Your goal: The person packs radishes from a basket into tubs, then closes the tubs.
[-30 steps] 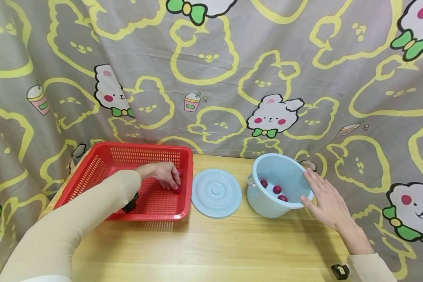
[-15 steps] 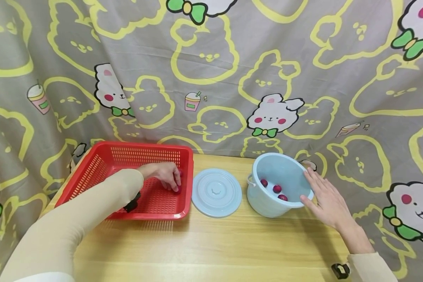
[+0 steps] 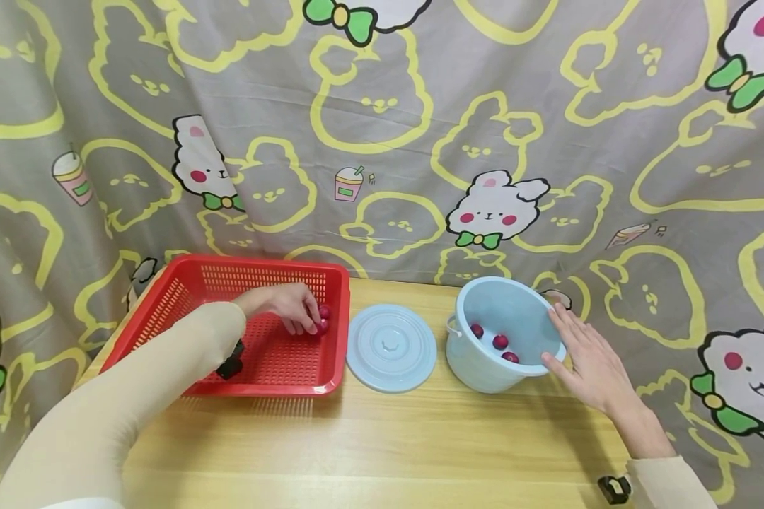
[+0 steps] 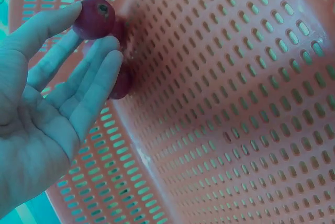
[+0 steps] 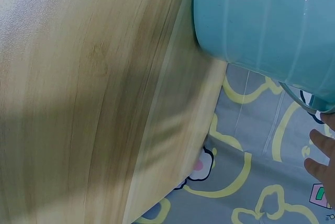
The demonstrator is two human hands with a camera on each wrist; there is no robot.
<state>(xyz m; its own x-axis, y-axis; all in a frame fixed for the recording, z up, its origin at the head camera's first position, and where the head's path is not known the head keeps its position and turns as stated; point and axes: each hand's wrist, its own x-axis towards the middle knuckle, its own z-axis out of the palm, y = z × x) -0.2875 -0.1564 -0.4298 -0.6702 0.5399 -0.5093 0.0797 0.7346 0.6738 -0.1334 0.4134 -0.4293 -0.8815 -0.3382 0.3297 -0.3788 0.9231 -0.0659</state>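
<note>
My left hand (image 3: pixel 291 307) reaches into the red basket (image 3: pixel 261 390). Its thumb and fingers pinch a dark red plum (image 4: pixel 94 20) near the basket's right wall, as the left wrist view shows. Another plum (image 3: pixel 325 311) lies just behind it, and one more plum (image 4: pixel 121 84) peeks out beyond the fingertips. On the right, my right hand (image 3: pixel 591 364) rests with straight fingers against the rim of the light blue bucket (image 3: pixel 484 373). Several plums (image 3: pixel 500 342) lie on the bucket's floor. Only a few right fingertips (image 5: pixel 316 169) show in the right wrist view.
A round light blue lid (image 3: pixel 391 348) lies flat on the wooden table (image 3: pixel 382 445) between basket and bucket. The bucket's handle (image 3: pixel 452 328) hangs at its left side. Behind the table hangs a grey patterned curtain (image 3: pixel 382 170).
My left hand has shifted toward the back of the basket and slightly left, and the plums by its fingers now show more. The right hand and the bucket have stayed put.
</note>
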